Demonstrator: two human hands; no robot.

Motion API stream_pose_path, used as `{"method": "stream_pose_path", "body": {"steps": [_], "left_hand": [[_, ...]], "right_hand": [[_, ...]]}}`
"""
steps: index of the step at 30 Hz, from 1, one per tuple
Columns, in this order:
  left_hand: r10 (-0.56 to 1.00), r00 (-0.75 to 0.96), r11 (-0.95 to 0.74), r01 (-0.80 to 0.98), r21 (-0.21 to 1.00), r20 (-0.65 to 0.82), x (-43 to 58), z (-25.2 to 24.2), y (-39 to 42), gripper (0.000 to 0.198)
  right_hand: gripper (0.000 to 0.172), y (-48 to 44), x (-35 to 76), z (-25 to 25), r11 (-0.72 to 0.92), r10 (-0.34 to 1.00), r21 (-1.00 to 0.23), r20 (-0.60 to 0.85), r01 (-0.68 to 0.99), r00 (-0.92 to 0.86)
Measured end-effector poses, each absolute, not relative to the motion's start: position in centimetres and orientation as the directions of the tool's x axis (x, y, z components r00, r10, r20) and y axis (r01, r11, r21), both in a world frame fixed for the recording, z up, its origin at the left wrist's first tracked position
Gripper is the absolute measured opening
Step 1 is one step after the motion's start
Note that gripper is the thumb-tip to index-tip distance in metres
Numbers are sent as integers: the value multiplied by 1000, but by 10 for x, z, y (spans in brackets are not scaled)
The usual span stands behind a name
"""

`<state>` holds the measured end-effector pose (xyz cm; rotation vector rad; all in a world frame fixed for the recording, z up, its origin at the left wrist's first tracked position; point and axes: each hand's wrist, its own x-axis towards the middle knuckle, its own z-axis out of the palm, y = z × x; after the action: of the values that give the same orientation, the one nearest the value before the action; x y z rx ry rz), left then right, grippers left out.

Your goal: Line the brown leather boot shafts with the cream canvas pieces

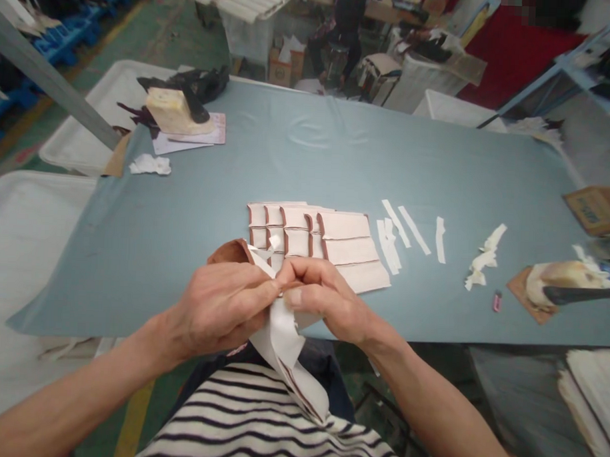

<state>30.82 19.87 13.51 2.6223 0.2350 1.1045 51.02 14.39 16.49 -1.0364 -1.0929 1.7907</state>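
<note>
Between my two hands, over the table's front edge, is a white and brown piece point(282, 334) whose lower end hangs down against my striped shirt. My left hand point(227, 302) pinches it, with a brown curled part showing above the knuckles. Right beside it, my right hand point(322, 296) pinches the same piece between thumb and forefinger, the fingertips of both hands nearly touching. Just beyond the hands lies an overlapping row of cream panels with brown edges point(352, 237). White strips point(413, 230) are scattered to the right of the panels.
The blue-green table cover point(237, 166) spans the view. A cream block with a dark handle point(173, 112) sits at back left, a similar one point(558, 284) at right. Crumpled white scraps point(485, 257), a small pink item point(497, 301) and a cardboard box point(598, 209) lie rightward. A person sits beyond.
</note>
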Motion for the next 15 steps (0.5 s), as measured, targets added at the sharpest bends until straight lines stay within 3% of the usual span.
{"method": "stream_pose_path", "body": {"steps": [5,10,12,15], "left_hand": [[365,663,-904,84,419,654,308,144,192,33],[533,807,-650,198,733,254,297,179,195,17],[498,856,-574,202,794,142,296,189,203,22],[441,893,-541,182,821,92,297,195,215,26]], "right_hand": [[13,142,513,171,-271,929,-963,-257,-16,-265],[5,135,517,185,85,973,-962,24,261,-230],[7,133,518,187,238,957,-893,148,383,-248],[8,130,520,186,391,911,-797,266,460,-314]]}}
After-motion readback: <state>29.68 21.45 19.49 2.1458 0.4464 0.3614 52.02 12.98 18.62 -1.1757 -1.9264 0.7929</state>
